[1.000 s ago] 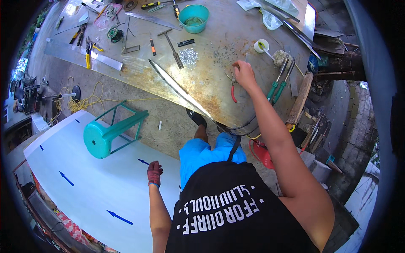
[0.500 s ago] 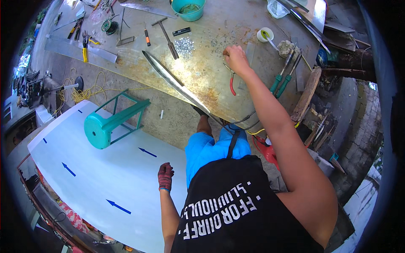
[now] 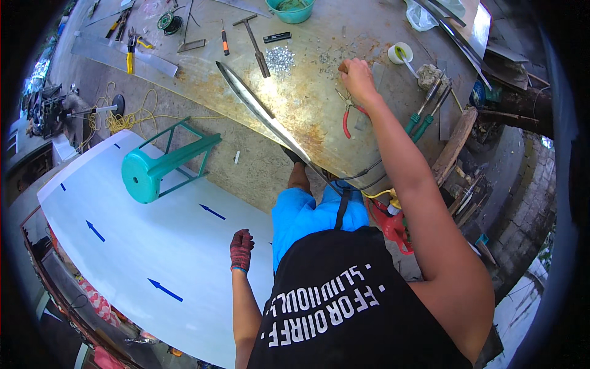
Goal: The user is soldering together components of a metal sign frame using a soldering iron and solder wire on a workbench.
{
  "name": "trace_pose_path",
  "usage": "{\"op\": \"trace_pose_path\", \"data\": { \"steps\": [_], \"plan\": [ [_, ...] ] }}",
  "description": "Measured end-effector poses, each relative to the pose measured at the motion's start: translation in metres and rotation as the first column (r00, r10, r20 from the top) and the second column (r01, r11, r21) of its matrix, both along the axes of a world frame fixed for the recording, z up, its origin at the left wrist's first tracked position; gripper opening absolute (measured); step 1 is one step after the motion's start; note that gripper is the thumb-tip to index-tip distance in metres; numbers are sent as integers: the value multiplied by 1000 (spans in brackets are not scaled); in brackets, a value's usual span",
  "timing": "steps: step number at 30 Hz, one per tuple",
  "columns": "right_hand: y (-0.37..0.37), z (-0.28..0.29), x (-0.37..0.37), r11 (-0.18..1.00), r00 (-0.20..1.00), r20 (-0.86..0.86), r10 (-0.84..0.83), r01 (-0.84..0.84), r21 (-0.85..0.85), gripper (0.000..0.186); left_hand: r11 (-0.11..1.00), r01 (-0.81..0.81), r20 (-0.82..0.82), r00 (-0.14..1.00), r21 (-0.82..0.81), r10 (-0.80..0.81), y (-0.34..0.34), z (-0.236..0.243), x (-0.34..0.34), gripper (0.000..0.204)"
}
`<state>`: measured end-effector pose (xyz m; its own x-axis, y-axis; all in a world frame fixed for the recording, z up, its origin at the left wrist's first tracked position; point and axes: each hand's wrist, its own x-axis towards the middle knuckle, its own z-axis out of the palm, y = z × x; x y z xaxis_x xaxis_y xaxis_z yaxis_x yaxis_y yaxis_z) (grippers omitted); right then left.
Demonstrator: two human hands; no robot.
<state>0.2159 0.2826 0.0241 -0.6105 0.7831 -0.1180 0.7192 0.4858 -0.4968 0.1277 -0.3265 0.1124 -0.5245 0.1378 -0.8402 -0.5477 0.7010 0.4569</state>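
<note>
My right hand (image 3: 357, 79), bare, reaches over the metal-topped table (image 3: 203, 74) beside scattered small shiny bits (image 3: 329, 58). Its fingers are bent together; whatever they pinch, if anything, is too small or hidden to see. Just below that hand lie red-handled pliers (image 3: 348, 120), jaws apart. A denser heap of shiny metal bits (image 3: 280, 58) sits to the left, by a T-shaped metal bar (image 3: 255, 46). My left hand (image 3: 242, 249), in a red and dark knit glove, hangs with curled fingers in front of a white sheet (image 3: 184, 246); nothing shows in it.
A long curved metal strip (image 3: 264, 117) crosses the table's near edge. Green-handled long tools (image 3: 424, 117) and a white cup (image 3: 401, 53) lie at right. A teal stool (image 3: 153, 166) rests on its side at left. Yellow rope (image 3: 132, 120) coils on the floor.
My view has shifted slightly, moving the table's things up and right in the picture. More of the pliers shows below my right hand, which stays over the scattered bits. My left hand stays curled.
</note>
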Motion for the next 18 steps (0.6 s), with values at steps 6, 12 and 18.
{"op": "trace_pose_path", "data": {
  "steps": [6, 12, 18],
  "plan": [
    [0, -3, -4, 993, 992, 101, 82, -73, -92, 15, 1000, -17, -18, 1000, -3, 17, -3, -3, -4, 26],
    [-4, 0, -7, 992, 990, 90, 109, -103, -66, 14, 1000, 13, -33, 999, 13, -13, -6, -4, -4, 29],
    [6, -2, -16, 994, 997, 57, 48, -41, -102, 17, 1000, -17, -15, 1000, 24, 17, -3, -4, -1, 26]
  ]
}}
